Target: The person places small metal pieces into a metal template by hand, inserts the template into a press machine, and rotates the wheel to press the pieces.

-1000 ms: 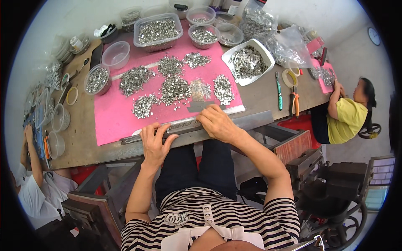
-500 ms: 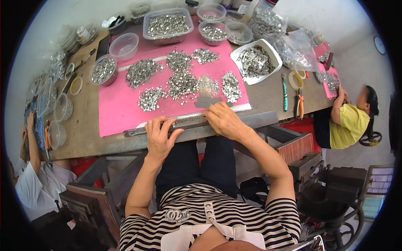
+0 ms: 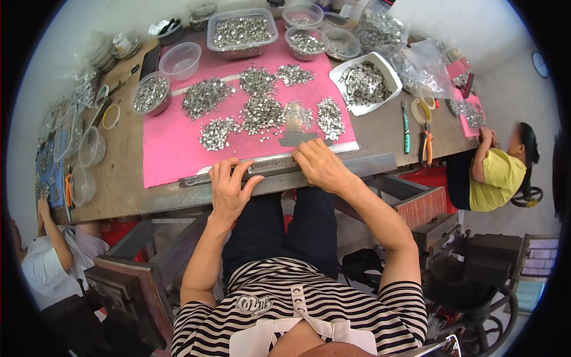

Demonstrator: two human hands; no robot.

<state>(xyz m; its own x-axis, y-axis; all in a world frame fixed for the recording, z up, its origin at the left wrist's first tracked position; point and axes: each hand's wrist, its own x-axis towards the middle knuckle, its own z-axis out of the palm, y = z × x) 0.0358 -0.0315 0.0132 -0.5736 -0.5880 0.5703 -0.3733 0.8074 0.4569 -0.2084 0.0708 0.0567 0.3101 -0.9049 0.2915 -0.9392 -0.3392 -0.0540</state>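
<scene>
A long, narrow metal strip point(image 3: 270, 162) with a toothed or beaded middle lies along the front edge of the pink mat point(image 3: 169, 152). My left hand point(image 3: 229, 189) rests at the strip's left part, its fingertips touching it and the thumb spread away. Over the strip's right part, my right hand point(image 3: 324, 168) has its fingers closed together in a pinch; what they hold is hidden. Just beyond it, grey tape point(image 3: 291, 141) lies on the mat near a flat patch of small metal pieces. Several piles of small silvery metal pieces point(image 3: 262, 115) cover the mat.
A clear tub point(image 3: 242, 52) and a white dish point(image 3: 388, 74) hold more metal pieces. On the right lie a green-handled tool point(image 3: 405, 132) and orange-handled pliers point(image 3: 428, 149). A person in yellow point(image 3: 496, 178) works at right; another in white point(image 3: 50, 262) at left.
My view has shifted slightly, so the table sits a little higher and further right. Both hands stay at the strip in nearly the same pose. The person at left has lowered their hands.
</scene>
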